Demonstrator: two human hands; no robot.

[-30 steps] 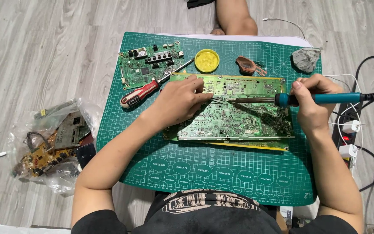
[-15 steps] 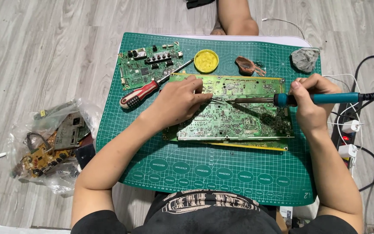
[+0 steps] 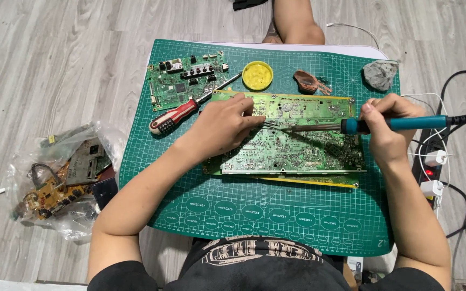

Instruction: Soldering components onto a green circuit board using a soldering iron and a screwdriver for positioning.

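Head view: right hand (image 3: 386,132) clenched on soldering iron (image 3: 405,124), left hand (image 3: 222,126) pinching tweezers (image 3: 269,124) over circuit board (image 3: 297,148); clear bag (image 3: 60,180) stuffed with scrap boards.

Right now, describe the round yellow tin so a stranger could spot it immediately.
Start at the green cutting mat on the floor and go to its far edge. There, between the small green circuit board and a reddish-brown lump, sits the round yellow tin. It is the only round, bright yellow thing on the mat.

Hands (image 3: 227,126) soldering green circuit board (image 3: 303,151)
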